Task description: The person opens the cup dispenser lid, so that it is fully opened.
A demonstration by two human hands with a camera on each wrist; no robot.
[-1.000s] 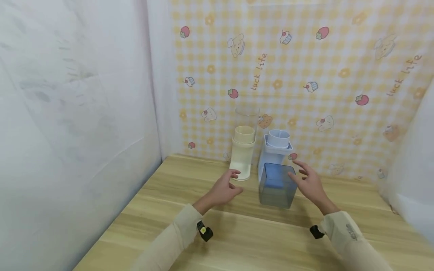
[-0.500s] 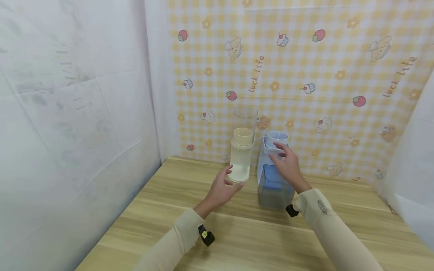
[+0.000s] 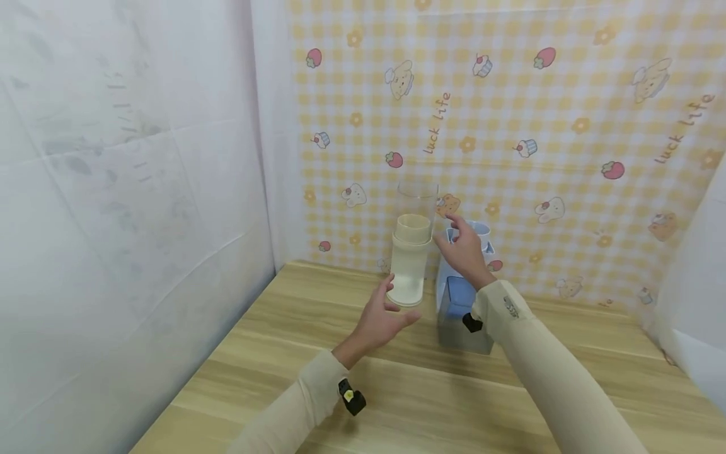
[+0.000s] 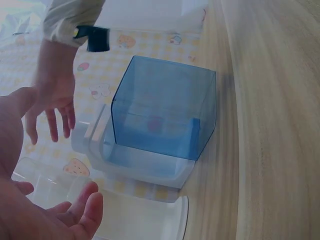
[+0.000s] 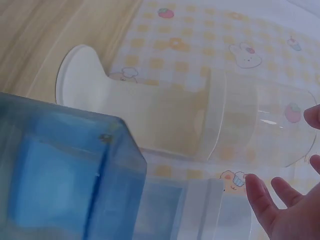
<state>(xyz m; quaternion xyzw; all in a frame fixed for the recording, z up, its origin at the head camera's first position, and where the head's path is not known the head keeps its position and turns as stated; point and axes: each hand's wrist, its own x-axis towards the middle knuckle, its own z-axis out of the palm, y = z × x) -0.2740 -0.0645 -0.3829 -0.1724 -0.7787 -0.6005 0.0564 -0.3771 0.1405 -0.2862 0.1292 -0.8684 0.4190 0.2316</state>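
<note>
My left hand [image 3: 381, 320] is held before the foot of a cream stand [image 3: 408, 274], fingers spread and holding nothing. A cream ring-shaped cup sits at the top of that stand, and a clear cylinder [image 5: 287, 117] rises around or behind it. Close to the cylinder's right side is my right hand [image 3: 465, 252], its fingers apart and no grip on anything; whether it touches the cylinder I cannot tell. Behind this hand a pale blue stand [image 3: 445, 277] with a round cup [image 3: 483, 229] is partly hidden. A see-through blue-grey square box [image 4: 165, 100] is in front of the blue stand.
All of it stands on a wood-grain table [image 3: 408, 397], near its back edge. Right behind hangs a yellow checked cloth [image 3: 510, 107] with printed cartoons. White curtains [image 3: 136, 189] hang at the left and right sides.
My right hand has moved left and up, from beside the blue-grey box, across the blue stand, to near the clear cylinder. The left hand has stayed almost in place.
</note>
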